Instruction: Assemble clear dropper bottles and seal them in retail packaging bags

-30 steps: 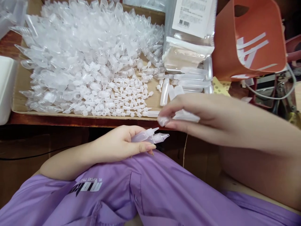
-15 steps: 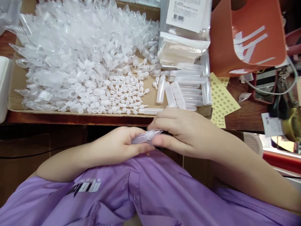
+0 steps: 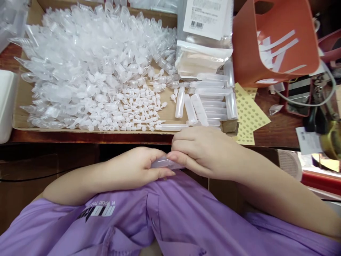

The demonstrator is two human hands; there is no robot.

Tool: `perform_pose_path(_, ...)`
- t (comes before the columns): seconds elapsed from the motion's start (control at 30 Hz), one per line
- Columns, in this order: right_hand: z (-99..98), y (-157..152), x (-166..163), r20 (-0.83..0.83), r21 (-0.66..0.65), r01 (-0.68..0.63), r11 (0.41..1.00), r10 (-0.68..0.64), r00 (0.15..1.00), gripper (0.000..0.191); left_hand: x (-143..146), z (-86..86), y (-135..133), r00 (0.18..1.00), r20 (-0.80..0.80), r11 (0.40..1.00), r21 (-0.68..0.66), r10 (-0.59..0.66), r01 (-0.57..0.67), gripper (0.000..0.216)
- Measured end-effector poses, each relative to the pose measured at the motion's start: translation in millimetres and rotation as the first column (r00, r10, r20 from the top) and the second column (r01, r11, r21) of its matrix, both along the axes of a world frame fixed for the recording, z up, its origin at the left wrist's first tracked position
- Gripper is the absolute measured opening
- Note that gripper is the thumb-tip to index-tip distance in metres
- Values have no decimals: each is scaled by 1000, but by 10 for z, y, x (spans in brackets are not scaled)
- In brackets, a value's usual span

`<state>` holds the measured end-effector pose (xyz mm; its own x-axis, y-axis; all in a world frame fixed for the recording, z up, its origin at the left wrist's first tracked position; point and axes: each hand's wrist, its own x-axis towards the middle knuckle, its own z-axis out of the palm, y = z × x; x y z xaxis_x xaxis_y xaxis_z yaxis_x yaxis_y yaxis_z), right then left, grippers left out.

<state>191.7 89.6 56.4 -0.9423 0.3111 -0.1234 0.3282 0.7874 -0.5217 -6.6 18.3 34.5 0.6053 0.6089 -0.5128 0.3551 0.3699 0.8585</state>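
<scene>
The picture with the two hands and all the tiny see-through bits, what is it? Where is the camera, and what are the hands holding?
The camera sits on a person's head and looks down, so you see that person's own two hands and purple shirt. No robot is here. The left hand is closed around a small clear plastic bottle just above the lap, and the right hand pinches its tip end. On the wooden table lies a flat cardboard tray. It holds a big pile of clear plastic parts, a scatter of tiny white plugs and a few clear tubes lying on their sides. Behind the tubes are plastic bags with a label, beside an orange bin and a yellow dotted sheet.
</scene>
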Motion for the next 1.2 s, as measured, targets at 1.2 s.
perform_pose_path(1.2, -179, -145, 131, -290, 96, 85, 992, -53, 956, 35, 92, 59, 20, 999, -33, 1000, 14, 7, -6, 26)
